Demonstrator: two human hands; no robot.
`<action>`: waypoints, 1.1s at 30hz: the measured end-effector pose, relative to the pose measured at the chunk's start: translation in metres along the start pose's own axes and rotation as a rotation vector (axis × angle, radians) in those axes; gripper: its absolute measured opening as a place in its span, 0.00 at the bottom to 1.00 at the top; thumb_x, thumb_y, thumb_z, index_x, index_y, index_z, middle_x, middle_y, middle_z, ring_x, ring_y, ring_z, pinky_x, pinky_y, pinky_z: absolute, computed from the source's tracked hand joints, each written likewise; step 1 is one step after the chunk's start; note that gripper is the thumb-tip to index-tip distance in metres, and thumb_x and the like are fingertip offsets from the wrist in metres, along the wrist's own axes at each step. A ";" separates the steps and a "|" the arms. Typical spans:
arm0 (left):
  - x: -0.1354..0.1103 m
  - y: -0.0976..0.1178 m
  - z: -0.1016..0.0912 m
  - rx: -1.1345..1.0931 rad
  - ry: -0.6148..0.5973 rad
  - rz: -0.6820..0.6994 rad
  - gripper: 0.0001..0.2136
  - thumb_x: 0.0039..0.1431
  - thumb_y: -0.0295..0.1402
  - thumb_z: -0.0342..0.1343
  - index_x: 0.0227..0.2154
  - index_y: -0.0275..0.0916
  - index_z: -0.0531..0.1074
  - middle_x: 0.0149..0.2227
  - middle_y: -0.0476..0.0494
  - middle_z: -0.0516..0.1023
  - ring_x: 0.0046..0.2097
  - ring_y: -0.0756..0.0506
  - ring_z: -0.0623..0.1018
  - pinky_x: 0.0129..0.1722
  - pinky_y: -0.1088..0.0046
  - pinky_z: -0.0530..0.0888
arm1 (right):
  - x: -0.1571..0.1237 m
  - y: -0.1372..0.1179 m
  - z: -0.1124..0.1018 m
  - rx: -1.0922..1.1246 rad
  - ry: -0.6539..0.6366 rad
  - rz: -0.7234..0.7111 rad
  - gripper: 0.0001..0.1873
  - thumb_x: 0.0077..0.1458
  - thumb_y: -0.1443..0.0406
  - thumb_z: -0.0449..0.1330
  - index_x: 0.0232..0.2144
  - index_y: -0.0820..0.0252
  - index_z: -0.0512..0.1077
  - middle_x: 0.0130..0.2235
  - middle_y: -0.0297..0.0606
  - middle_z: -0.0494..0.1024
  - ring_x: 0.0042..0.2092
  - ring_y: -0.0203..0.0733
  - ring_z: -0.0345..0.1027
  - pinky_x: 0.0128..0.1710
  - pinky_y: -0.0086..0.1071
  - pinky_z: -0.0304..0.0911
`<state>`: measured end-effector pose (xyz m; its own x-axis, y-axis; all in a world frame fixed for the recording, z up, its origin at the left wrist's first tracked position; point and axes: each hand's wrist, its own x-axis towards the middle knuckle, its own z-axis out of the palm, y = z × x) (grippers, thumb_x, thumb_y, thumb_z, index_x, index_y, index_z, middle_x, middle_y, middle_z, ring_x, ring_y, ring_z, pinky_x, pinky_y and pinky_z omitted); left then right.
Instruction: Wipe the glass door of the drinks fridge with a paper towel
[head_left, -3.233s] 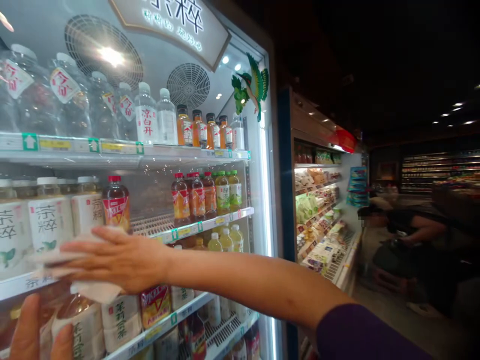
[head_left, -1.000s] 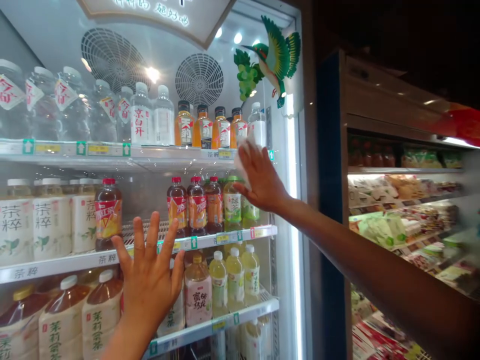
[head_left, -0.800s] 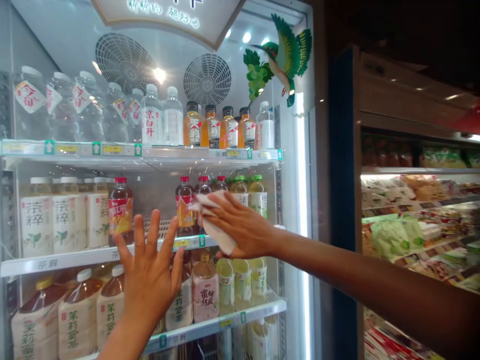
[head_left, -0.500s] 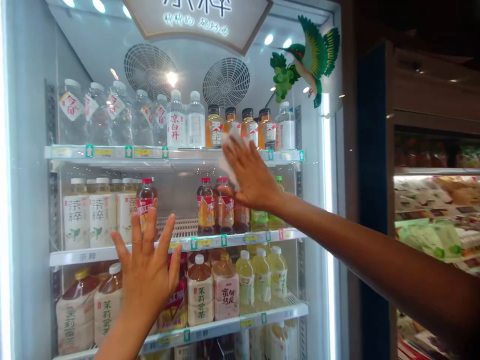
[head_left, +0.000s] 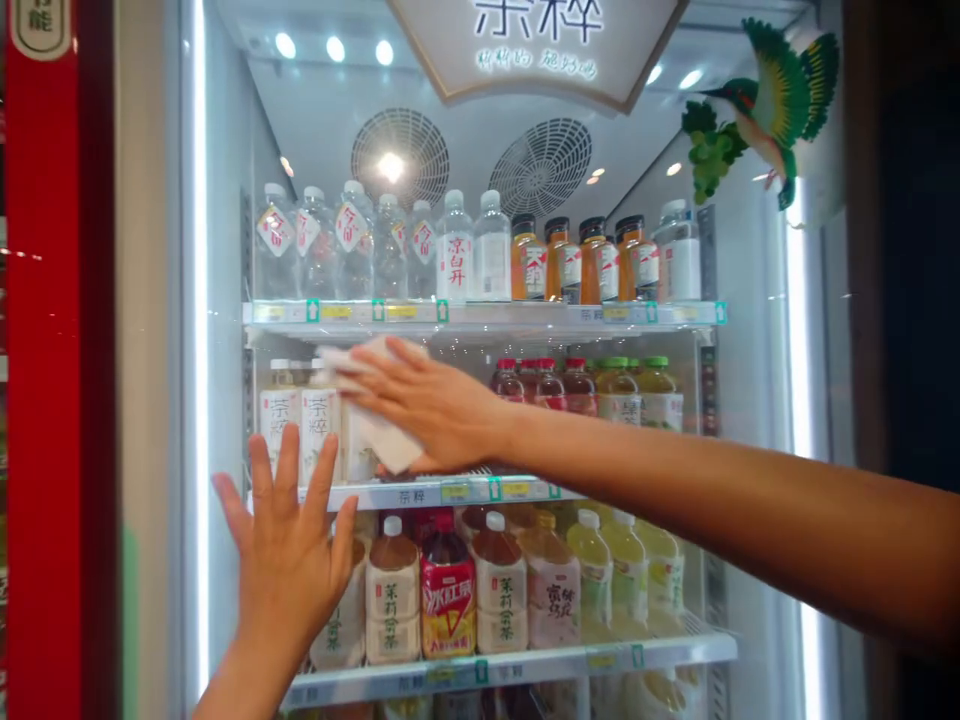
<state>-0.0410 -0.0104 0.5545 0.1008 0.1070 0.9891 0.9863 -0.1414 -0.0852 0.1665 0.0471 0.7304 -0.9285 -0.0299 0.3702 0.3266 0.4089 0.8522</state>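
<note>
The right hand point(head_left: 439, 412) keeps a narrow grip on a folded white cloth point(head_left: 367, 400), pressing it to the glass cooler door point(head_left: 225, 250) at mid-frame, level with the middle shelf point(head_left: 420, 492). The left hand point(head_left: 285, 570) is empty and wide open, fingers spread, palm toward the glass at lower left, in front of bottles of tea point(head_left: 394, 590).

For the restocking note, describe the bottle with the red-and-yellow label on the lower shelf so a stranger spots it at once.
In the glass-door drinks fridge with the bird ornament at its top right, go to the lowest full shelf, just right of the person's raised left hand. There stands a dark-drink bottle with a red-and-yellow label, between two white-capped bottles with pale labels.
</note>
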 end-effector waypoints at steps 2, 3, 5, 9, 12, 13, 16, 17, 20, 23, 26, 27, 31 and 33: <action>-0.005 -0.016 -0.004 0.016 -0.014 -0.006 0.39 0.67 0.34 0.54 0.73 0.51 0.38 0.76 0.41 0.37 0.76 0.32 0.37 0.71 0.36 0.35 | 0.027 -0.008 0.002 0.002 -0.035 -0.142 0.46 0.62 0.45 0.55 0.71 0.65 0.48 0.75 0.43 0.48 0.76 0.50 0.34 0.75 0.51 0.30; -0.007 -0.023 -0.006 0.024 -0.018 -0.008 0.39 0.67 0.33 0.54 0.73 0.50 0.38 0.76 0.41 0.37 0.76 0.33 0.37 0.71 0.37 0.35 | 0.041 -0.005 0.002 -0.006 -0.012 -0.111 0.45 0.62 0.48 0.55 0.71 0.65 0.47 0.75 0.43 0.48 0.76 0.50 0.34 0.75 0.52 0.30; -0.011 -0.034 -0.009 0.027 -0.021 -0.008 0.39 0.66 0.33 0.54 0.73 0.49 0.38 0.76 0.41 0.37 0.76 0.33 0.37 0.71 0.38 0.35 | 0.070 0.006 0.000 -0.025 0.091 0.101 0.43 0.64 0.52 0.54 0.72 0.66 0.44 0.75 0.46 0.45 0.76 0.53 0.33 0.74 0.56 0.29; -0.020 -0.051 -0.017 0.005 -0.009 -0.010 0.39 0.66 0.33 0.54 0.73 0.47 0.38 0.76 0.42 0.35 0.76 0.33 0.35 0.72 0.39 0.35 | 0.104 -0.017 0.004 -0.050 0.136 0.305 0.40 0.67 0.51 0.46 0.72 0.66 0.42 0.75 0.49 0.42 0.75 0.61 0.29 0.72 0.62 0.28; -0.024 -0.061 -0.026 -0.004 0.024 0.010 0.39 0.66 0.33 0.54 0.73 0.46 0.37 0.76 0.43 0.30 0.76 0.34 0.33 0.72 0.39 0.34 | 0.100 -0.059 0.009 -0.036 -0.056 -0.029 0.41 0.66 0.50 0.46 0.73 0.65 0.42 0.76 0.44 0.41 0.76 0.55 0.27 0.74 0.57 0.27; -0.024 -0.064 -0.029 -0.008 0.032 0.023 0.40 0.66 0.33 0.53 0.73 0.45 0.36 0.76 0.44 0.29 0.76 0.34 0.33 0.72 0.40 0.33 | 0.096 -0.066 0.010 -0.032 -0.105 -0.092 0.42 0.66 0.51 0.48 0.73 0.64 0.41 0.76 0.43 0.40 0.76 0.53 0.26 0.74 0.54 0.27; -0.022 -0.064 -0.032 -0.028 0.032 0.051 0.40 0.66 0.33 0.53 0.73 0.46 0.35 0.76 0.46 0.27 0.75 0.35 0.31 0.72 0.41 0.31 | 0.088 -0.056 0.006 -0.029 -0.090 0.098 0.46 0.62 0.55 0.55 0.73 0.65 0.40 0.76 0.45 0.38 0.76 0.53 0.25 0.74 0.53 0.27; -0.021 -0.062 -0.032 -0.040 0.028 0.052 0.40 0.66 0.33 0.53 0.73 0.46 0.35 0.76 0.47 0.27 0.75 0.35 0.31 0.72 0.41 0.31 | 0.085 -0.050 0.005 -0.028 -0.039 0.230 0.47 0.61 0.56 0.57 0.73 0.66 0.40 0.76 0.47 0.38 0.76 0.54 0.25 0.74 0.54 0.27; -0.022 -0.052 -0.028 -0.078 0.020 0.043 0.40 0.66 0.34 0.53 0.73 0.48 0.35 0.76 0.48 0.27 0.75 0.35 0.31 0.72 0.41 0.31 | 0.067 -0.053 0.008 0.007 0.069 0.342 0.47 0.59 0.57 0.59 0.72 0.68 0.44 0.76 0.49 0.41 0.76 0.56 0.29 0.74 0.55 0.28; -0.026 -0.043 -0.023 -0.096 0.010 0.038 0.40 0.66 0.34 0.54 0.73 0.48 0.36 0.76 0.48 0.29 0.76 0.35 0.33 0.72 0.41 0.33 | 0.026 -0.079 0.017 0.070 0.007 0.023 0.39 0.62 0.58 0.56 0.71 0.64 0.51 0.75 0.39 0.49 0.76 0.48 0.35 0.75 0.49 0.31; -0.030 -0.034 -0.018 -0.092 0.005 0.042 0.40 0.66 0.34 0.55 0.73 0.49 0.37 0.76 0.47 0.31 0.76 0.34 0.34 0.72 0.40 0.33 | -0.025 -0.077 0.022 0.058 -0.018 0.084 0.37 0.64 0.59 0.52 0.71 0.62 0.50 0.75 0.37 0.50 0.76 0.44 0.35 0.76 0.48 0.32; -0.029 -0.030 -0.016 -0.093 0.006 0.044 0.40 0.66 0.33 0.55 0.73 0.49 0.37 0.76 0.47 0.30 0.76 0.34 0.34 0.72 0.40 0.34 | -0.040 -0.069 0.022 0.026 0.007 0.231 0.38 0.65 0.59 0.52 0.72 0.63 0.47 0.75 0.40 0.48 0.76 0.46 0.34 0.75 0.51 0.33; -0.022 -0.003 -0.005 -0.122 -0.003 0.044 0.41 0.65 0.33 0.55 0.73 0.50 0.37 0.76 0.46 0.31 0.76 0.33 0.35 0.72 0.38 0.34 | -0.078 -0.053 0.024 -0.060 0.134 0.711 0.40 0.68 0.54 0.50 0.73 0.64 0.40 0.75 0.48 0.44 0.76 0.55 0.30 0.73 0.61 0.36; -0.019 0.016 0.002 -0.129 -0.013 0.048 0.41 0.65 0.33 0.56 0.73 0.50 0.37 0.76 0.46 0.32 0.76 0.33 0.35 0.72 0.39 0.34 | -0.094 -0.060 0.027 -0.015 0.084 0.589 0.42 0.67 0.49 0.50 0.73 0.63 0.42 0.75 0.45 0.45 0.76 0.54 0.29 0.74 0.59 0.36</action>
<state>-0.0270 -0.0128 0.5346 0.1499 0.1098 0.9826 0.9555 -0.2716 -0.1154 0.2298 0.0502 0.6344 -0.5731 0.1260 0.8097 0.7856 0.3656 0.4992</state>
